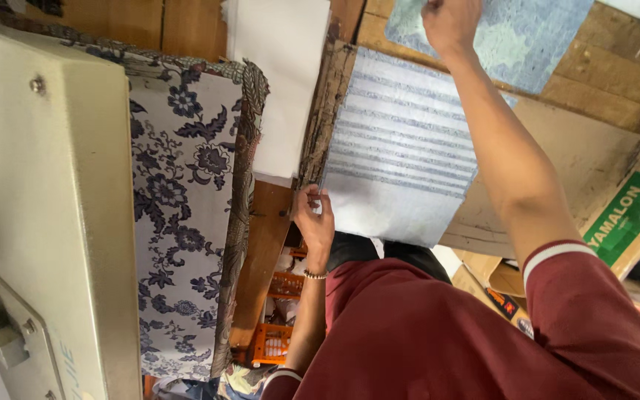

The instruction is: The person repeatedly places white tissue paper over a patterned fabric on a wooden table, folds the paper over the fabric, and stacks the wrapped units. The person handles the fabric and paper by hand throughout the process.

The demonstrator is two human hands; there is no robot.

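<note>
- Head view: the picture is turned, so the person's maroon-sleeved arms reach up from the lower right.
- The left hand [314, 219], with a beaded bracelet at the wrist, has its fingers curled and pinches the near corner of a striped white fabric sheet [398, 148].
- That sheet is flat and rectangular, with soft grey bands across a pale, felt-like surface; it lies over brown cardboard [579, 163] beside a rough wooden edge [325, 111].
- The right hand [450, 22] is at the sheet's far end, closed in a loose fist; the frame edge cuts it off, so what it grips cannot be told.
- A navy floral cloth [183, 222] drapes the table beside a smooth cream metal sewing machine [46, 222].
- A plain white sheet [283, 81] lies between the cloth and the striped one.
</note>
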